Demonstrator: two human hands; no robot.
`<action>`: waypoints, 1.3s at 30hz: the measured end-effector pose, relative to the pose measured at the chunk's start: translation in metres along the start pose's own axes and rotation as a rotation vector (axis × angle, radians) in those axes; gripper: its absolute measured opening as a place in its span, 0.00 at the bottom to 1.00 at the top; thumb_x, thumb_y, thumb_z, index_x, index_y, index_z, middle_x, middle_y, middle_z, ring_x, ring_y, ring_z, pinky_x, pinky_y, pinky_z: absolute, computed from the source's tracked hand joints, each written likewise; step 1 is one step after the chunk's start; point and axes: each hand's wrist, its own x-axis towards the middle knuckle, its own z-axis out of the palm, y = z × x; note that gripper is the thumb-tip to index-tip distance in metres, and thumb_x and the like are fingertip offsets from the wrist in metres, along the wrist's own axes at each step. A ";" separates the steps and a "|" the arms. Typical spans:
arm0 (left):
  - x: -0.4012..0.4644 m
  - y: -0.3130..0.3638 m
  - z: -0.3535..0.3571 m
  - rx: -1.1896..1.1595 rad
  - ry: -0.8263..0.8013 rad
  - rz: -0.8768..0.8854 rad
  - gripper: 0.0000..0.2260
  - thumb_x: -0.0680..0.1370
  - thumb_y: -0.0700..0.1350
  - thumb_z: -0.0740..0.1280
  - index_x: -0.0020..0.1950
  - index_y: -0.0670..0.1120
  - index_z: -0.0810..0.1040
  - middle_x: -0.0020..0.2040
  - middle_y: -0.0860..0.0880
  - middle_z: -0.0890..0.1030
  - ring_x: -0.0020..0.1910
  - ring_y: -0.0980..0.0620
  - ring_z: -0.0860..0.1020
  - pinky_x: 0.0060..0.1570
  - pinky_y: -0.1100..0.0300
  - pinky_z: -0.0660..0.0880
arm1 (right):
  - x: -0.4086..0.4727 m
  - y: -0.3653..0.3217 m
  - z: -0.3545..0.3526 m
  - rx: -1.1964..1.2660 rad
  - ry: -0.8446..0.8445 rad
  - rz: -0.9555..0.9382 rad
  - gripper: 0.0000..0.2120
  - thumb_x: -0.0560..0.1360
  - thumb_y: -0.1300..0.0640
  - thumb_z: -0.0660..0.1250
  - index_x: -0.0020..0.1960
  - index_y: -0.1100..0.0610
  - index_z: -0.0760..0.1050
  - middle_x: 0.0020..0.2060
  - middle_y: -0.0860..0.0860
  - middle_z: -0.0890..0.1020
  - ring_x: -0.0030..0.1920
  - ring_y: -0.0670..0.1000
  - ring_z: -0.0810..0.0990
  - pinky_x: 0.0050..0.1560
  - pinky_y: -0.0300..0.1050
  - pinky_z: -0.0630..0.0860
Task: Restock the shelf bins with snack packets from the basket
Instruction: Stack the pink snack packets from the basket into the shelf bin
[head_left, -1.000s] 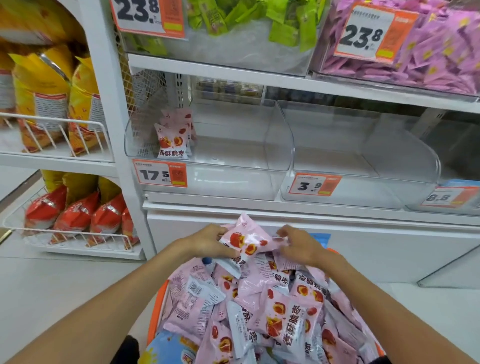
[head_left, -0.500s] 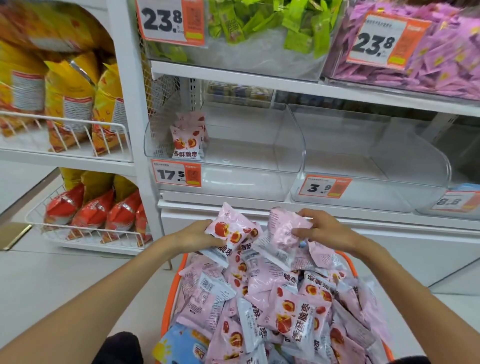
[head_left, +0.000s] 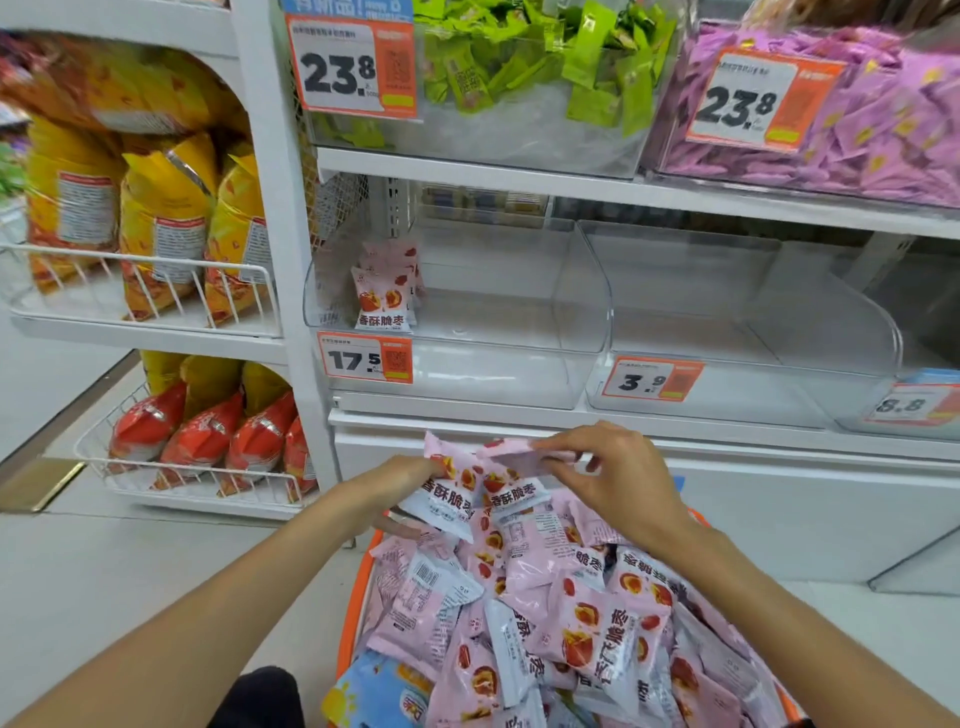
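Note:
An orange basket (head_left: 358, 592) below me is heaped with pink snack packets (head_left: 571, 613) printed with red fruit. My left hand (head_left: 402, 475) grips a small bunch of these packets (head_left: 457, 493) just above the heap. My right hand (head_left: 608, 467) pinches the top edge of another pink packet (head_left: 524, 454) beside them. Above the hands stands a clear shelf bin (head_left: 576, 312) tagged 17.5, with a few matching packets (head_left: 384, 296) upright in its left corner. Both hands are below the shelf edge.
A second clear bin (head_left: 779, 332) tagged 3.9 sits to the right. Upper bins hold green packets (head_left: 519, 57) and purple packets (head_left: 857, 135). Wire racks (head_left: 156, 291) with yellow and red bags stand at the left. A white cabinet front (head_left: 779, 509) is behind the basket.
Both hands have lifted their packets a little higher above the heap and closer together. My view has moved nearer to the shelf.

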 end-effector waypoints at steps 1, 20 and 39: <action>0.002 -0.003 0.002 -0.024 -0.026 -0.035 0.09 0.80 0.49 0.60 0.52 0.46 0.76 0.44 0.48 0.82 0.43 0.52 0.79 0.45 0.54 0.81 | -0.005 -0.003 0.010 -0.021 0.073 -0.066 0.11 0.69 0.57 0.75 0.51 0.46 0.83 0.46 0.42 0.85 0.43 0.43 0.82 0.40 0.45 0.80; 0.001 0.004 0.022 -0.180 -0.122 0.265 0.24 0.71 0.57 0.71 0.64 0.53 0.71 0.55 0.50 0.83 0.51 0.52 0.82 0.49 0.57 0.79 | -0.010 -0.026 0.037 0.697 -0.015 0.635 0.26 0.67 0.51 0.77 0.57 0.51 0.67 0.54 0.43 0.73 0.49 0.41 0.77 0.42 0.37 0.78; -0.027 0.034 -0.033 0.080 -0.162 0.287 0.25 0.76 0.69 0.52 0.60 0.56 0.77 0.54 0.58 0.82 0.53 0.57 0.80 0.57 0.57 0.76 | 0.119 -0.074 -0.059 -0.082 -0.797 -0.113 0.14 0.67 0.59 0.76 0.52 0.50 0.82 0.44 0.45 0.83 0.44 0.44 0.79 0.51 0.42 0.74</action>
